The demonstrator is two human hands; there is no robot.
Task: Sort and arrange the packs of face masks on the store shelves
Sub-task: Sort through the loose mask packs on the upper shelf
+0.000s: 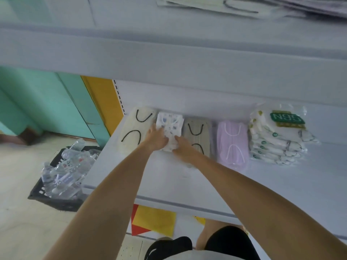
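Observation:
Several packs of face masks lie in a row at the back of the white shelf (262,181). From the left: a cream pack with black loops (131,128), a white patterned pack (170,124), a beige-grey pack with black loops (196,132), a lilac pack (231,143) and a stack of white N95 packs with a green label (277,137). My left hand (155,137) grips the patterned pack's left front corner. My right hand (183,147) holds its right front edge, fingers curled onto the wrapper.
Above runs another white shelf (169,53), with more mask packs (234,6) lying on it at the top right. A black crate of clear plastic bottles (63,171) stands on the floor at the left, beside a teal wall. Yellow and red signs hang below the shelf front.

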